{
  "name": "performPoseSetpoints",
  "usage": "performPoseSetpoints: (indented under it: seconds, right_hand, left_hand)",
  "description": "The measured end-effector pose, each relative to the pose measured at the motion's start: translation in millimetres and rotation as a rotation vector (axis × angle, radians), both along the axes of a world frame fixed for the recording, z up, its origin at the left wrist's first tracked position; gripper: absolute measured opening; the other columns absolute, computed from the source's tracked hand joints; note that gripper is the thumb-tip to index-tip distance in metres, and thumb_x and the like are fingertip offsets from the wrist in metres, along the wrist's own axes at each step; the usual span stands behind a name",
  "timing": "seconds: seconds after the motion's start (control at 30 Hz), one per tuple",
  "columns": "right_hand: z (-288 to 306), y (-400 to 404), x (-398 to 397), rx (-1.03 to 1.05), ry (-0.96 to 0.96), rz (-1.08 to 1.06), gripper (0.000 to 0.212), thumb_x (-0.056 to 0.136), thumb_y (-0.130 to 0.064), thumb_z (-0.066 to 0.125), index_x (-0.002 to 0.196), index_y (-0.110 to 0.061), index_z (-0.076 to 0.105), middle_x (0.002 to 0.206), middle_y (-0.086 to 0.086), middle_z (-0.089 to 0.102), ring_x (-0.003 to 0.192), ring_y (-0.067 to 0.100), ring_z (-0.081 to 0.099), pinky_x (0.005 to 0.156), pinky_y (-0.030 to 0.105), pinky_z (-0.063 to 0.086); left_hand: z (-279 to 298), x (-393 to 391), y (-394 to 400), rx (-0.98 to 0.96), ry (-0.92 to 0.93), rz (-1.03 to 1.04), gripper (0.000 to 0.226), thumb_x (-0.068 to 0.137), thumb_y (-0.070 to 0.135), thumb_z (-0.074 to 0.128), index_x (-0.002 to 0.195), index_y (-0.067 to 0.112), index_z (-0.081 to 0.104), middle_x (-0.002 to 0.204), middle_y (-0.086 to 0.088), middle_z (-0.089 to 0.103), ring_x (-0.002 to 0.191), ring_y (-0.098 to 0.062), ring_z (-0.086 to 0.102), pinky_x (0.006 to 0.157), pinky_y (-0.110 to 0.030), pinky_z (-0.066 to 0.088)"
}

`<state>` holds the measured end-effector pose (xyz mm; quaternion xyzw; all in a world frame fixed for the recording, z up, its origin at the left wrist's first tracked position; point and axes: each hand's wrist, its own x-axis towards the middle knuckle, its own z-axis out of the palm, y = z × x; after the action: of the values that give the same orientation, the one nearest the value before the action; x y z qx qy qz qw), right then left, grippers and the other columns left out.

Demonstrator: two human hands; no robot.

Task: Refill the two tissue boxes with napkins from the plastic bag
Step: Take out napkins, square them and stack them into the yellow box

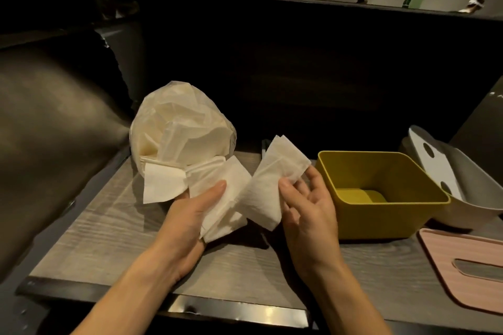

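**Both hands hold napkins beside the open yellow box**

Nearest the camera, the left hand (196, 209) grips a fanned stack of white paper napkins (220, 198), thumb on top and fingers curled beneath. Just beside it, the right hand (307, 207) pinches a second folded white napkin bundle (275, 179) with its thumb, fingers loosely spread. Behind them on the grey wood-grain table (109, 231) lies the translucent plastic bag of napkins (177, 128). An open yellow plastic tissue box (381, 187) stands right of the hands, holding no napkins.

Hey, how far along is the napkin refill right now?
Early. Done: pink lid off. In hand: left hand and right hand each hold napkins beside the plastic bag. Left: yellow box is still empty, then the white box.
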<state>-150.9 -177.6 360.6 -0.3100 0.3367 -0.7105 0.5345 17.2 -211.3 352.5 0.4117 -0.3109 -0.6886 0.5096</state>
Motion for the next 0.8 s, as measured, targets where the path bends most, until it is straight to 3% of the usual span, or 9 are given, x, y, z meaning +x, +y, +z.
performPoseSetpoints:
  seconds: [0.07, 0.17, 0.27, 0.33, 0.43, 0.5, 0.63, 0.73, 0.8]
  right_hand:
    - [3, -3, 2, 0.039, -0.078, 0.110, 0.064, 0.087, -0.004, 0.076, 0.143, -0.018, 0.050, 0.123, 0.012, 0.073, 0.114, 0.030, 0.072, 0.081, 0.036, 0.063]
    - [4, -5, 5, 0.102, -0.022, 0.144, 0.065, 0.084, -0.002, 0.073, 0.142, -0.019, 0.049, 0.119, 0.011, 0.076, 0.108, 0.029, 0.074, 0.086, 0.042, 0.064]
    - [5, -4, -1, 0.052, -0.139, 0.168, 0.059, 0.088, -0.006, 0.077, 0.142, -0.013, 0.055, 0.115, 0.011, 0.075, 0.090, 0.025, 0.076, 0.082, 0.038, 0.064]
    - [7, -1, -4, 0.024, -0.182, 0.174, 0.056, 0.088, -0.008, 0.074, 0.141, -0.014, 0.057, 0.124, 0.014, 0.073, 0.104, 0.027, 0.075, 0.078, 0.033, 0.063]
    - [0, -2, 4, 0.128, 0.106, 0.123, 0.062, 0.084, -0.005, 0.076, 0.141, -0.019, 0.053, 0.119, 0.003, 0.076, 0.105, 0.021, 0.075, 0.076, 0.032, 0.063]
    - [-5, -3, 10, 0.162, 0.287, 0.042, 0.057, 0.089, -0.005, 0.077, 0.136, -0.023, 0.053, 0.114, -0.006, 0.077, 0.102, 0.015, 0.076, 0.078, 0.033, 0.064]
    - [-6, -5, 10, 0.096, 0.336, -0.120, 0.049, 0.091, -0.002, 0.075, 0.130, -0.022, 0.053, 0.113, -0.003, 0.075, 0.099, 0.013, 0.076, 0.073, 0.029, 0.063]
    - [-12, -5, 10, 0.089, 0.409, -0.138, 0.050, 0.091, -0.005, 0.076, 0.130, -0.024, 0.052, 0.109, -0.005, 0.076, 0.100, 0.012, 0.076, 0.075, 0.028, 0.062]
    - [-15, -6, 10, 0.129, 0.514, -0.156, 0.052, 0.090, -0.018, 0.079, 0.133, -0.030, 0.052, 0.111, -0.009, 0.073, 0.103, 0.003, 0.071, 0.078, 0.022, 0.059]
  left_hand:
    - [-1, -8, 2, -0.018, 0.021, 0.029, 0.030, 0.095, 0.014, 0.067, 0.123, 0.005, 0.069, 0.115, -0.017, 0.076, 0.105, -0.033, 0.074, 0.088, -0.044, 0.061]
    - [2, -22, 8, -0.077, 0.028, 0.039, 0.033, 0.099, 0.013, 0.064, 0.131, 0.009, 0.065, 0.120, -0.014, 0.075, 0.112, -0.030, 0.072, 0.097, -0.045, 0.054]
    - [1, -26, 10, -0.124, -0.044, 0.079, 0.032, 0.098, 0.015, 0.065, 0.130, 0.016, 0.066, 0.117, -0.008, 0.076, 0.109, -0.025, 0.073, 0.092, -0.042, 0.055]
    - [0, -26, 10, -0.103, -0.021, 0.108, 0.033, 0.097, 0.014, 0.064, 0.130, 0.016, 0.065, 0.115, -0.009, 0.077, 0.108, -0.027, 0.074, 0.091, -0.043, 0.056]
    - [2, -29, 12, -0.095, -0.018, 0.104, 0.025, 0.099, 0.014, 0.060, 0.121, 0.020, 0.071, 0.111, -0.007, 0.078, 0.101, -0.022, 0.075, 0.085, -0.041, 0.058]
    - [6, -31, 15, -0.064, 0.052, 0.063, 0.025, 0.099, 0.026, 0.057, 0.111, 0.018, 0.077, 0.104, -0.009, 0.078, 0.088, -0.021, 0.076, 0.075, -0.037, 0.059]
    - [12, -29, 18, -0.011, 0.236, 0.000, 0.044, 0.099, 0.045, 0.052, 0.117, 0.012, 0.075, 0.118, -0.016, 0.075, 0.108, -0.030, 0.073, 0.097, -0.049, 0.052]
    - [5, -30, 17, -0.057, 0.112, 0.004, 0.033, 0.094, 0.020, 0.065, 0.126, 0.013, 0.068, 0.120, -0.017, 0.074, 0.109, -0.031, 0.073, 0.094, -0.047, 0.054]
    - [2, -29, 17, -0.056, 0.087, 0.047, 0.036, 0.094, 0.008, 0.065, 0.130, 0.012, 0.064, 0.120, -0.017, 0.073, 0.110, -0.034, 0.072, 0.095, -0.049, 0.054]
